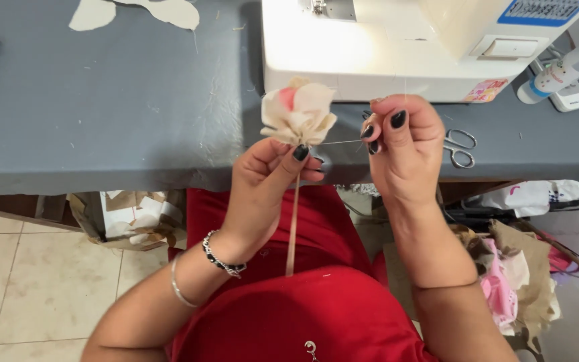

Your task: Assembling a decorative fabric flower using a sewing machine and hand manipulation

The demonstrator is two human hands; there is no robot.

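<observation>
My left hand (266, 177) pinches the base of a cream fabric flower (298, 112) with a pink centre, where it meets a thin wooden stick (293, 228) that hangs down over my red-clothed lap. My right hand (402, 151) sits just to the right, fingers pinched on a fine thread (340, 141) pulled taut sideways from the flower's base. A needle cannot be made out. Both hands hover over the front edge of the grey table (122, 114).
A white sewing machine (403, 47) stands at the back of the table. Small scissors (460, 147) lie behind my right hand. A white bottle (564, 70) lies at the far right. Cream fabric pieces (135, 12) lie at the back left. Bags of scraps (135, 218) sit on the floor.
</observation>
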